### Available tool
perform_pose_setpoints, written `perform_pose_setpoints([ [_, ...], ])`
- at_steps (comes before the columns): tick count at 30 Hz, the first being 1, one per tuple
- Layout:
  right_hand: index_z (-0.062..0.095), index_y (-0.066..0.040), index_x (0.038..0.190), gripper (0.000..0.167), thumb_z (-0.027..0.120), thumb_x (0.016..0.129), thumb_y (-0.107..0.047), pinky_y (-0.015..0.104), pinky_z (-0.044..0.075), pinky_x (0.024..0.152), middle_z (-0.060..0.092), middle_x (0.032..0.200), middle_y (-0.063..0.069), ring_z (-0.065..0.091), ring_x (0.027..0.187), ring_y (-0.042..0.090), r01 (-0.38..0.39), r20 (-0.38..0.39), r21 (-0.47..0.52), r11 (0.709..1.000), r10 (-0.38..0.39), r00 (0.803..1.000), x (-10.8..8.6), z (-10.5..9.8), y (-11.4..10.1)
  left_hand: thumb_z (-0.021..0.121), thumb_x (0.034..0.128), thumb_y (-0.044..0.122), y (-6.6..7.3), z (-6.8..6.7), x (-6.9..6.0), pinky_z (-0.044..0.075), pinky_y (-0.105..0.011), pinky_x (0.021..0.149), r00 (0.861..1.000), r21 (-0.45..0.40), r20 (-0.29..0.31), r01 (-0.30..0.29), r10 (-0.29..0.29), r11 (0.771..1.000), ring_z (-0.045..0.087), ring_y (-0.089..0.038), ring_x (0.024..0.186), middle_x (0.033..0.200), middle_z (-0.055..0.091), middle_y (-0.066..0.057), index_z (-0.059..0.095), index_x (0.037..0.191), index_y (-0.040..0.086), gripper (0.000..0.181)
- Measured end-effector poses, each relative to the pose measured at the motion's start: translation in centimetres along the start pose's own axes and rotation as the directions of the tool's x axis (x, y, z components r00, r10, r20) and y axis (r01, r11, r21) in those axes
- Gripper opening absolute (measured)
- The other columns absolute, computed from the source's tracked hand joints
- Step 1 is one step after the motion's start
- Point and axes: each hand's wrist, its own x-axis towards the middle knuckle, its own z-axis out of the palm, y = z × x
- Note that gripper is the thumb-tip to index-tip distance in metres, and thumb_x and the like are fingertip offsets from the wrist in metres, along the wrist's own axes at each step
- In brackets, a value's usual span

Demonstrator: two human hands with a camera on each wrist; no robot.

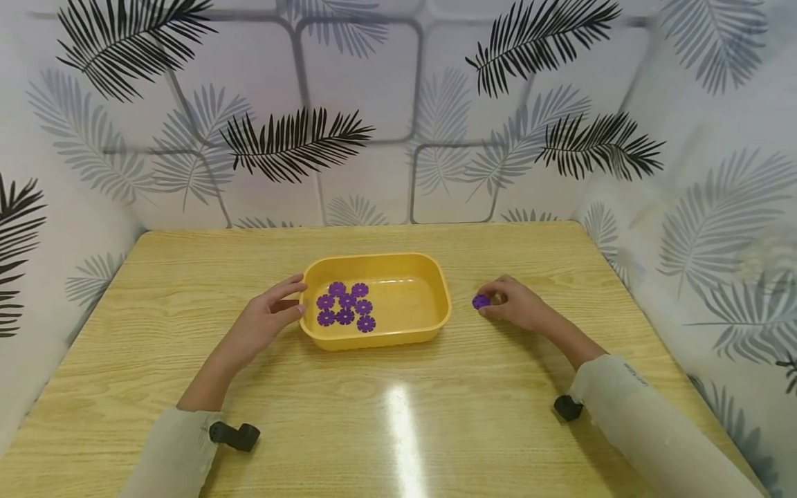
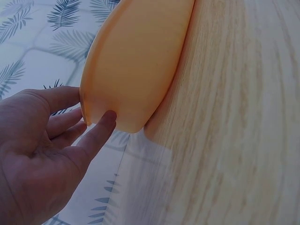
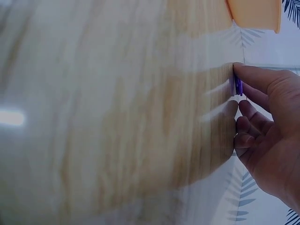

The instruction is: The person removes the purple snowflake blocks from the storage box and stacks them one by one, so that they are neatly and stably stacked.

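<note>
Sleeve print is too small for me to read, while the right hand pinches a purple piece beside the yellow tray, and the left hand touches it, fingers spread.

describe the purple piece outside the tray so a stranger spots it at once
On the wooden table, find the yellow tray, then look just to its right. The right hand holds a small purple notched disc there. Unlike the similar purple pieces inside the tray, it is outside and held.
</note>
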Motion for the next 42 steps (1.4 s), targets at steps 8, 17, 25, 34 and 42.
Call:
perform_pose_setpoints([
  [8, 0.066, -0.007, 0.126, 0.037, 0.073, 0.094, -0.024, 0.035, 0.040, 0.071, 0.053, 0.112, 0.013, 0.045, 0.087, 0.023, 0.001, 0.001, 0.000, 1.000, -0.001, 1.000, 0.1, 0.1, 0.0, 0.058, 0.1040, 0.023, 0.0, 0.0, 0.0, 0.048, -0.020, 0.100, 1.000, -0.003, 0.002, 0.001, -0.001, 1.000, 0.050, -0.033, 0.137, 0.166, 0.028, 0.004, 0.046, 0.151, 0.007, 0.050],
  [17, 0.063, -0.005, 0.132, 0.043, 0.072, 0.095, -0.025, 0.034, 0.043, 0.073, 0.055, 0.116, 0.015, 0.047, 0.090, 0.024, 0.008, -0.001, 0.015, 1.000, -0.008, 1.000, 0.1, -0.2, 0.1, 0.059, 0.1037, 0.025, -0.1, -0.1, 0.1, 0.049, -0.027, 0.104, 1.000, 0.011, -0.003, 0.008, -0.008, 1.000, 0.050, -0.032, 0.137, 0.166, 0.028, 0.003, 0.047, 0.150, 0.008, 0.051],
  [25, 0.057, -0.007, 0.141, 0.050, 0.068, 0.098, -0.030, 0.039, 0.050, 0.082, 0.055, 0.132, 0.019, 0.053, 0.105, 0.030, 0.025, -0.056, 0.099, 0.995, -0.019, 0.998, 0.8, -1.9, -1.9, 0.059, 0.1036, 0.026, -0.1, 0.0, 0.1, 0.049, -0.031, 0.106, 1.000, 0.016, -0.004, 0.006, -0.006, 1.000, 0.050, -0.033, 0.137, 0.166, 0.029, 0.003, 0.047, 0.150, 0.009, 0.051],
  [34, 0.058, -0.012, 0.140, 0.051, 0.070, 0.096, -0.034, 0.037, 0.052, 0.083, 0.058, 0.134, 0.019, 0.055, 0.109, 0.029, 0.093, -0.067, 0.202, 0.975, -0.081, 0.994, 2.1, -2.6, -7.0, 0.059, 0.1038, 0.026, 0.1, 0.0, 0.1, 0.049, -0.035, 0.107, 1.000, 0.016, -0.004, 0.014, -0.014, 1.000, 0.050, -0.033, 0.137, 0.166, 0.028, 0.003, 0.046, 0.150, 0.008, 0.051],
  [42, 0.059, -0.010, 0.139, 0.049, 0.072, 0.095, -0.029, 0.037, 0.052, 0.085, 0.059, 0.132, 0.017, 0.056, 0.109, 0.028, 0.150, -0.027, 0.278, 0.949, -0.148, 0.989, 3.6, -0.5, -10.5, 0.059, 0.1036, 0.024, 0.1, 0.1, 0.1, 0.049, -0.023, 0.102, 1.000, -0.005, -0.006, 0.019, -0.019, 1.000, 0.050, -0.033, 0.137, 0.166, 0.028, 0.004, 0.047, 0.150, 0.007, 0.051],
])
